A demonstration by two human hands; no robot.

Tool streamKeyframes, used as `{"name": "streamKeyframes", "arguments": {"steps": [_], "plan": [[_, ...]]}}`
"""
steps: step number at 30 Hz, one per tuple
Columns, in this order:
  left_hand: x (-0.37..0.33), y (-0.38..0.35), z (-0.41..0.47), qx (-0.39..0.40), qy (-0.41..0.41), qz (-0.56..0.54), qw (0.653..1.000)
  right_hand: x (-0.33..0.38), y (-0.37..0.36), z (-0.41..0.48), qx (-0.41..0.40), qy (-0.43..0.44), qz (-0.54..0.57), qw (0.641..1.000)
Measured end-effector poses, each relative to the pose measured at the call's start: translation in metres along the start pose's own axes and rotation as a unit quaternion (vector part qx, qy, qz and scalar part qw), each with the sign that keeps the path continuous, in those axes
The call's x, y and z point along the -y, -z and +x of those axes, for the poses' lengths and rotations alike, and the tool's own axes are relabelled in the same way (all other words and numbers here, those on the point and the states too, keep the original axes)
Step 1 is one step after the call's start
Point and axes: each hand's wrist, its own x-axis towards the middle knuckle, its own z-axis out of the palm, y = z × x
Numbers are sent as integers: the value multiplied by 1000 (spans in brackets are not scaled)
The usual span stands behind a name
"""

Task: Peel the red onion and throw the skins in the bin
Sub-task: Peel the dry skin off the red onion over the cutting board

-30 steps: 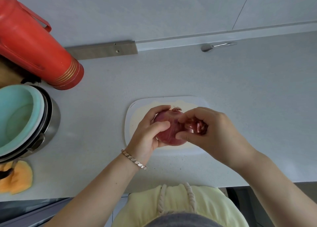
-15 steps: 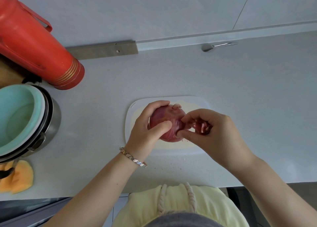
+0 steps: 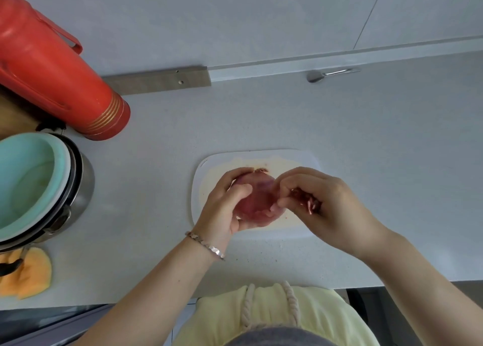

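Mid-peel over the cutting board (image 3: 198,178): my left hand (image 3: 224,207) cups the red onion (image 3: 257,202), my right hand (image 3: 321,204) clutches loose skins (image 3: 309,204); next, binning them.

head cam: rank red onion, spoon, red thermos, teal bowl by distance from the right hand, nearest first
From the right hand:
1. Red onion, touching its fingertips, just to its left over the cutting board.
2. Spoon, at the back of the counter by the wall.
3. Red thermos, back left.
4. Teal bowl, far left edge.
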Motion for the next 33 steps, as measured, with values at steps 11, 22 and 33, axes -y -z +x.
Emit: {"name": "streamKeyframes", "arguments": {"steps": [11, 22, 33], "plan": [[-7, 0, 8, -36, 94, -206, 973, 0, -16, -12, -70, -259, 301, 915], [2, 1, 8, 14, 32, -66, 997, 8, 0, 1, -64, -282, 214, 933], [4, -7, 4, -6, -104, -20, 994, 17, -3, 6, -90, -177, 118, 973]]}}
